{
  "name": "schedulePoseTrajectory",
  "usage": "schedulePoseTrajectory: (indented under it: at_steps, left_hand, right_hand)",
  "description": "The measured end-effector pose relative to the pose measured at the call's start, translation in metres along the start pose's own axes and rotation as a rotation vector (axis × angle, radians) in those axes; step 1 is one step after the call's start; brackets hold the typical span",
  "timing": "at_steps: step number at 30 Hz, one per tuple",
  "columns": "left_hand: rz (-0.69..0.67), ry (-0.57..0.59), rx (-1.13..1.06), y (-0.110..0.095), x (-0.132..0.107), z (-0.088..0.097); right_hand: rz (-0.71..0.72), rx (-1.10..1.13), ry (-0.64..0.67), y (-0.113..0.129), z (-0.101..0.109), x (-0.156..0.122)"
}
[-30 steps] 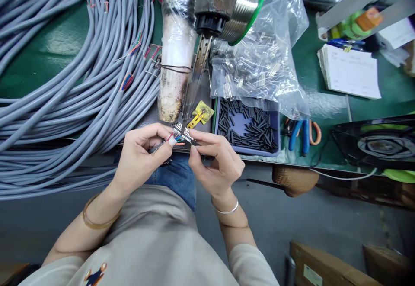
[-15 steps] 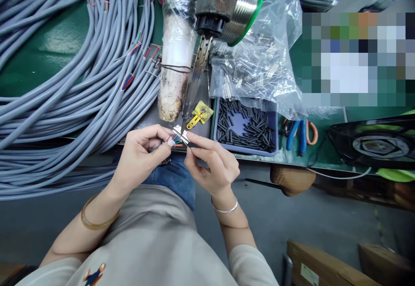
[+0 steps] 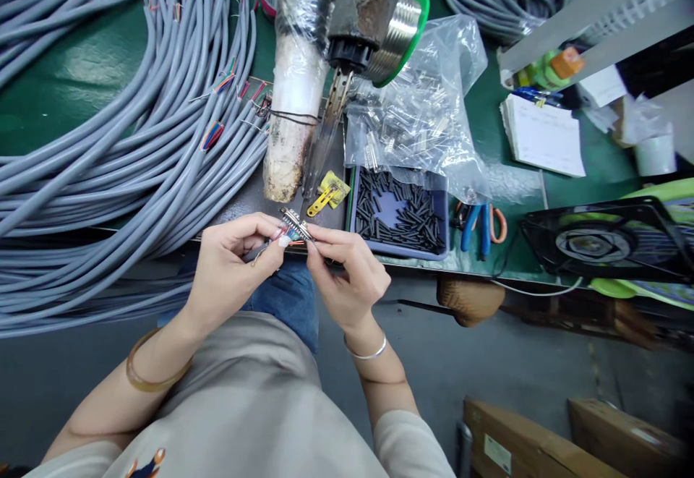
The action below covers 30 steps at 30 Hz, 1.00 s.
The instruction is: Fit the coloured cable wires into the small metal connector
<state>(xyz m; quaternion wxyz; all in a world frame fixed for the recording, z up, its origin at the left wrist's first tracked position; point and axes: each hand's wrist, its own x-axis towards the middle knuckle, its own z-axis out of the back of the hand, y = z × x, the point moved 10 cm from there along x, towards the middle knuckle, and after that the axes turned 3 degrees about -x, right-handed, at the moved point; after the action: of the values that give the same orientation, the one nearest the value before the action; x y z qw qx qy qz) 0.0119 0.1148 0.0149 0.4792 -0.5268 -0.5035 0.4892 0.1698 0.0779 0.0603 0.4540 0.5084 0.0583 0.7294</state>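
My left hand (image 3: 230, 257) is closed, its thumb and fingers pinching the stripped end of a cable. Several thin coloured wires (image 3: 293, 235) fan out from that pinch. A small metal multi-pin connector (image 3: 296, 224) lies across the wire ends, with its right end between the thumb and fingertips of my right hand (image 3: 350, 267). Whether each wire is joined to a pin is too small to tell. Just above the connector, a soldering iron (image 3: 330, 120) points down from its mount. Beside its tip is a yellow metal clip (image 3: 322, 201) on a yellow pad.
Grey cables (image 3: 135, 181) spread over the left. A wrapped white tube (image 3: 293, 109) and a solder spool (image 3: 398, 40) stand behind. To the right are a bag of connectors (image 3: 417, 102), a bin (image 3: 447, 236) of black sleeves, pliers (image 3: 476, 228) and a black fan (image 3: 596, 243).
The view has swung slightly to the right. The connector has tipped, so its bright face now looks darker. Both hands keep their pinch.
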Motion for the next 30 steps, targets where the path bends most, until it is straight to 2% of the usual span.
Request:
schedulePoseTrajectory:
  at_steps: [4,15,21,27,30]
  left_hand:
    - [-0.063,-0.037,0.076,-0.006,-0.001,0.001]
    - [-0.043,-0.062,0.126,-0.004,0.004,0.000]
    - [-0.098,-0.059,0.132,-0.011,0.004,0.000]
    - [0.002,-0.042,0.080,0.000,0.003,0.001]
    - [0.047,-0.015,0.026,0.005,0.002,0.000]
  right_hand:
    - [0.039,-0.051,-0.015,0.003,-0.002,-0.001]
    - [-0.047,0.044,-0.017,-0.010,-0.001,0.003]
    - [0.013,-0.023,-0.040,-0.003,0.002,0.006]
    - [0.128,-0.123,0.013,0.010,-0.001,0.000]
    - [0.083,-0.083,-0.004,0.004,0.001,0.000]
